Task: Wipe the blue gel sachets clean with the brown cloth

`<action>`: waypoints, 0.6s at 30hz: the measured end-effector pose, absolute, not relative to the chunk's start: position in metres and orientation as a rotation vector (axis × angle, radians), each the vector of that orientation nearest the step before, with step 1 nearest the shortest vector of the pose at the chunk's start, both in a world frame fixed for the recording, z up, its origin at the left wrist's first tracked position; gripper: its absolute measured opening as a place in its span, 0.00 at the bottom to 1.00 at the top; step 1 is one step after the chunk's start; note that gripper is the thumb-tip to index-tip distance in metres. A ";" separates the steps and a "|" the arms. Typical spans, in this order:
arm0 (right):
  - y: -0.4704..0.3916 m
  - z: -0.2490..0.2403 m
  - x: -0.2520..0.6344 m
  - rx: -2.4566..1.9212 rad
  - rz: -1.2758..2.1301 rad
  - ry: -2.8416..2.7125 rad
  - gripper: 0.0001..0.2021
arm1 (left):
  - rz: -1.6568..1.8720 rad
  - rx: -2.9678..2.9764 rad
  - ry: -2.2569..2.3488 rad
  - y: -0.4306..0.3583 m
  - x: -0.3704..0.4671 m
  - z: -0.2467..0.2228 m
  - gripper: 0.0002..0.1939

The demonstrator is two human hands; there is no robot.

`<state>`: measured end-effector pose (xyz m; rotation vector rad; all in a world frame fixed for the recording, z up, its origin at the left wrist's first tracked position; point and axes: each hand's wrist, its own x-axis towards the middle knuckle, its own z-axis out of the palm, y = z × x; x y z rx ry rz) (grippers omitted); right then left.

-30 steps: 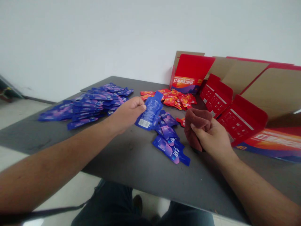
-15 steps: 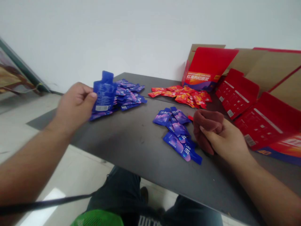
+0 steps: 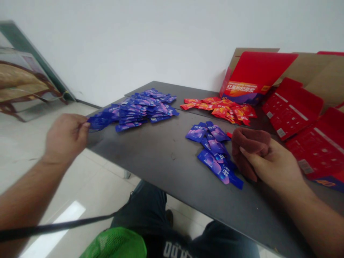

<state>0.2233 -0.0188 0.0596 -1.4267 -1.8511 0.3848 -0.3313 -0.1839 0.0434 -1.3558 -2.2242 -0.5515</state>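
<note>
My left hand (image 3: pixel 67 138) is closed, thumb and fingers pinching the end of a blue pouch (image 3: pixel 98 122) that is smeared by motion, beyond the table's left edge. Just right of it spreads a large pile of blue and purple pouches (image 3: pixel 145 107). In my right hand (image 3: pixel 274 163) a brown cloth (image 3: pixel 247 148) is gripped, bunched up above the table. Left of the cloth lies a smaller group of blue pouches (image 3: pixel 215 154), overlapping one another. A small red tip shows at the cloth's left edge; what it belongs to is hidden.
Red and orange pouches (image 3: pixel 223 109) lie heaped at the back of the dark table (image 3: pixel 161 157). Behind them stands an open red box (image 3: pixel 247 82), with more red boxes (image 3: pixel 290 107) along the right. A wooden bench (image 3: pixel 32 84) is off to the left. A green mesh item (image 3: pixel 118 243) is at my lap.
My left hand has moved left and down, and the pouch in it has tipped from upright to nearly flat. The view has turned slightly left. My right hand still grips the cloth.
</note>
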 end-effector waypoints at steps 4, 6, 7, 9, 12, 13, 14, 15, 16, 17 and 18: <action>-0.016 0.055 0.225 -1.548 0.403 -1.840 0.26 | -0.317 -1.511 -2.100 -0.198 -0.355 0.029 0.15; -0.015 0.053 0.226 -1.556 0.396 -1.826 0.27 | -0.255 -1.532 -2.099 -0.203 -0.364 0.025 0.15; -0.014 0.052 0.226 -1.556 0.391 -1.818 0.27 | -0.230 -1.534 -2.097 -0.205 -0.368 0.024 0.16; -0.014 0.052 0.226 -1.564 0.389 -1.814 0.27 | -0.163 -1.542 -2.075 -0.207 -0.375 0.025 0.17; -0.014 0.055 0.224 -1.595 0.394 -1.828 0.28 | -0.049 -1.596 -2.043 -0.205 -0.382 0.030 0.21; -0.014 0.057 0.223 -1.613 0.396 -1.828 0.28 | -0.028 -1.624 -2.047 -0.204 -0.383 0.031 0.21; -0.014 0.058 0.223 -1.632 0.401 -1.822 0.29 | -0.017 -1.650 -2.059 -0.202 -0.385 0.033 0.22; -0.014 0.058 0.223 -1.646 0.404 -1.810 0.29 | -0.010 -1.670 -2.073 -0.200 -0.386 0.034 0.22; -0.014 0.059 0.223 -1.656 0.410 -1.806 0.29 | -0.002 -1.686 -2.088 -0.198 -0.387 0.034 0.22; -0.014 0.058 0.223 -1.661 0.410 -1.808 0.29 | 0.009 -1.698 -2.101 -0.195 -0.388 0.034 0.22; -0.014 0.057 0.224 -1.656 0.404 -1.820 0.29 | 0.023 -1.705 -2.114 -0.193 -0.389 0.035 0.22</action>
